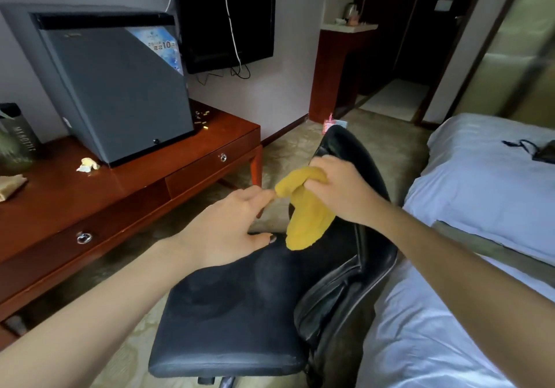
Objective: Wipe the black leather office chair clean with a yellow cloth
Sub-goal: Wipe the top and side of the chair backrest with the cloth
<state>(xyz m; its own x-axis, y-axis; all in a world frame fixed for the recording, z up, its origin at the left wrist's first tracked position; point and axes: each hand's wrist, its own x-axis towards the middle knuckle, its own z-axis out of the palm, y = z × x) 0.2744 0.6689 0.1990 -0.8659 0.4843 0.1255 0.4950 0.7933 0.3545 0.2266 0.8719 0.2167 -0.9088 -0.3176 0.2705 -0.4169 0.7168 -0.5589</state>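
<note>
Gripping the yellow cloth (309, 216) over the chair (240, 312) is the right hand (339, 189); relaxed left hand (228, 225) touches it.

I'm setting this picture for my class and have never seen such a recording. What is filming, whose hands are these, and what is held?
No machine here: one camera worn on a person's head looks forward and down at their bare hands. The right hand grips a bunched yellow cloth above the black leather office chair; the left hand touches the cloth's end with its fingertips. A reddish wooden desk bearing a grey box-shaped fridge is at the picture's left, a white bed at its right.
</note>
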